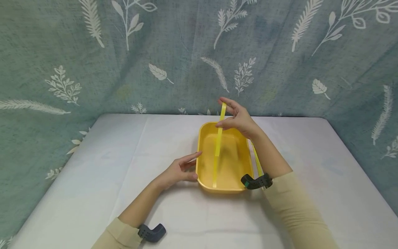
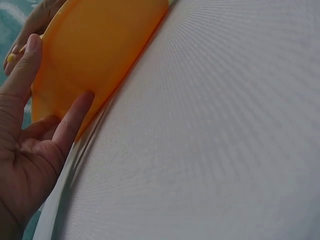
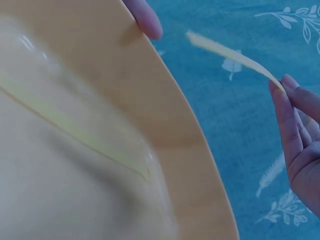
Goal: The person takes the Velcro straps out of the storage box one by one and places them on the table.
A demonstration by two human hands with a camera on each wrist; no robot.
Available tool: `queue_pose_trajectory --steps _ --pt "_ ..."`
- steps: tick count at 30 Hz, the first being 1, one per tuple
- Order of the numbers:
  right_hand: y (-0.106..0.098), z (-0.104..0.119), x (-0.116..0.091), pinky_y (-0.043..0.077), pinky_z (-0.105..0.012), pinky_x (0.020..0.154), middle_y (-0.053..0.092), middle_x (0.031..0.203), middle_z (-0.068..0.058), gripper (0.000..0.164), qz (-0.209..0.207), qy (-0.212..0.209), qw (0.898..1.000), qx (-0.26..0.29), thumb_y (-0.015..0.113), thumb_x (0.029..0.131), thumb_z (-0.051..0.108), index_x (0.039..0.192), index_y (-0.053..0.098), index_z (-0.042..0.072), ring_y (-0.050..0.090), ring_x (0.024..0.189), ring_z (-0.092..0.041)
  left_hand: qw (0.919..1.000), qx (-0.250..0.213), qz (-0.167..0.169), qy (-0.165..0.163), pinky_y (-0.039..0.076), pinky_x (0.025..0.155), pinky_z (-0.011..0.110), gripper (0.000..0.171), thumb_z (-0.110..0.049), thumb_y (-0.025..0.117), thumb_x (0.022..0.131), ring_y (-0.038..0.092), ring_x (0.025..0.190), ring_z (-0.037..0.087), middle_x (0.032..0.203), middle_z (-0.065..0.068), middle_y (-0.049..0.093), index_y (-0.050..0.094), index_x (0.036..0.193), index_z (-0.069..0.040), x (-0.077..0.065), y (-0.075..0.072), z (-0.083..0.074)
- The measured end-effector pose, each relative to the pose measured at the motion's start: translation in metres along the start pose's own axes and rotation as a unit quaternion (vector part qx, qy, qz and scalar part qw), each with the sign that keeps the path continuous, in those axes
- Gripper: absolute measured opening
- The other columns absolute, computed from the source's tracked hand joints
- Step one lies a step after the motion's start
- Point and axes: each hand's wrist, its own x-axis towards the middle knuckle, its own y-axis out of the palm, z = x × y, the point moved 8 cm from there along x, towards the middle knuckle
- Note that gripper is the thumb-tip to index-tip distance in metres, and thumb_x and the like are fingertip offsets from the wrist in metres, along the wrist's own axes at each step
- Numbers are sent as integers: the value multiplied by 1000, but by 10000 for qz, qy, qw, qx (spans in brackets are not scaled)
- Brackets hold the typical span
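A yellow-orange plastic basin (image 1: 205, 138) stands on the white table. Straight fingers of my left hand (image 1: 178, 171) rest against its left side, some at the rim. In the left wrist view, the thumb and a finger (image 2: 74, 120) lie spread along the basin's outer wall (image 2: 100, 50). My right hand (image 1: 237, 117), raised over the basin's far end, pinches a thin yellow strip (image 1: 219, 138) that hangs downward. The right wrist view shows this strip (image 3: 230, 55) bending away from the fingertips. Another pale yellow strip (image 3: 75, 125) lies inside the basin.
More yellow strips (image 1: 257, 160) lie right of the basin, partly hidden by my right forearm. A white cloth (image 1: 155, 138) covers the table. Behind it hangs a blue-green leaf-patterned curtain (image 1: 180, 41). Each wrist wears a dark band (image 1: 152, 233).
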Motion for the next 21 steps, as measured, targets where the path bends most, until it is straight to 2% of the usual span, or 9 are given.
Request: queue_pose_trajectory --steps 4,10,16,21 --pt "-10 8 -9 59 -32 69 27 155 -4 83 -75 20 10000 13 65 81 -13 150 27 14 70 74 -16 10000 -16 -1 8 28 113 39 89 -36 81 72 28 140 30 154 -1 29 36 147 -15 0 1 0" --pt "-25 8 -15 59 -32 68 29 154 -2 81 -172 -192 9997 -8 65 81 -11 148 31 19 70 75 -17 9999 -36 25 107 29 113 38 91 -38 81 72 29 140 30 154 0 29 36 147 -14 0 1 1" --pt "-25 19 -30 59 -34 68 30 154 -1 82 -94 -363 9991 -220 68 81 -9 148 31 20 71 79 -19 9999 -38 12 118 29 113 38 90 -36 81 73 29 140 30 155 0 28 35 147 -13 0 -1 2" --pt "-25 31 -45 59 -35 69 29 154 -2 84 -73 -362 9980 -514 70 80 -7 149 30 20 71 75 -20 10000 -41 56 68 31 112 38 92 -36 81 73 28 141 29 155 -1 27 33 148 -12 1 1 1"
